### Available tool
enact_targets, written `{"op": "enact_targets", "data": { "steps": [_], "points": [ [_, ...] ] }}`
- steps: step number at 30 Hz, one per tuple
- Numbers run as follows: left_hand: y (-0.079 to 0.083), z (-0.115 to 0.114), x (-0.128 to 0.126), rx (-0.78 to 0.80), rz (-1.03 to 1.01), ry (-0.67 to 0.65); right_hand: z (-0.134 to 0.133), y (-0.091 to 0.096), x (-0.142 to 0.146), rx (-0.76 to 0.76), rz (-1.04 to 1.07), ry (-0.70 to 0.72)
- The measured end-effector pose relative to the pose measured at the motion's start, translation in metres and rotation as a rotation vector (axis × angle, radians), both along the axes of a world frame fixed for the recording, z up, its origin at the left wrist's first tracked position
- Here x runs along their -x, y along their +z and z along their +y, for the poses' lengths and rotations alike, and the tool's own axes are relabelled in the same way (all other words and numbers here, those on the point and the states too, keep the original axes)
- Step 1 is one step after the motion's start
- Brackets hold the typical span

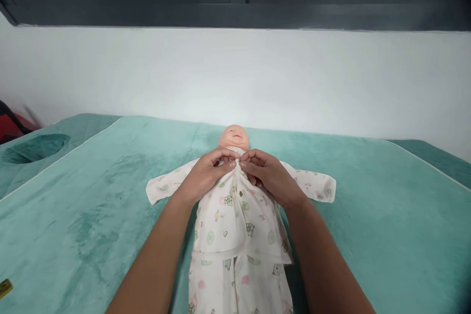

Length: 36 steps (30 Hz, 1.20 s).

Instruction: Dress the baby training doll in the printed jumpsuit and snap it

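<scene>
A baby doll lies on its back on a teal bed cover, head away from me. It wears a white printed jacket with sleeves spread out, and matching trousers. My left hand and my right hand meet at the top of the jacket, just under the doll's chin. Both hands are closed, fingertips pinching the two front edges of the jacket together at the neckline.
A white wall rises behind the bed, with a dark window frame above it. A second teal surface with a round hollow lies at the left. A small yellow object shows at the bottom left edge.
</scene>
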<state>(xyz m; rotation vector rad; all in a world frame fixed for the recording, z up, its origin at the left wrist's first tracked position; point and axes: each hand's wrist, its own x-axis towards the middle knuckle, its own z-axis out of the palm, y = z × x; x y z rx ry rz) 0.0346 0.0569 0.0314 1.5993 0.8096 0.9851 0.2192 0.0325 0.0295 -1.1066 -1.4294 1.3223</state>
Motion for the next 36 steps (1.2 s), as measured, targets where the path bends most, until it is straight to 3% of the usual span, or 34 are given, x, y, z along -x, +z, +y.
{"op": "enact_targets", "data": {
  "steps": [5, 11, 17, 20, 25, 29, 36],
  "points": [
    [0.001, 0.001, 0.002, -0.109, 0.111, 0.003, -0.003, 0.007, 0.001, -0.003, -0.058, -0.066],
    [0.010, -0.005, 0.008, -0.085, 0.095, -0.027, -0.033, 0.035, 0.007, -0.072, -0.554, 0.020],
    [0.021, -0.011, 0.021, -0.078, 0.269, -0.193, -0.043, 0.031, 0.018, -0.156, -0.806, -0.066],
    [0.025, -0.012, 0.025, -0.090, 0.289, -0.271, -0.040, 0.033, 0.012, -0.086, -0.735, 0.044],
    [0.026, -0.013, 0.023, -0.114, 0.388, -0.342, -0.032, 0.036, -0.005, 0.080, -0.426, 0.275],
    [0.026, -0.015, 0.019, -0.146, 0.386, -0.338, -0.028, 0.032, -0.011, 0.107, -0.331, 0.337],
    [0.027, -0.015, 0.024, -0.109, 0.198, -0.431, -0.025, 0.025, -0.014, 0.108, -0.192, 0.336]
  ]
}}
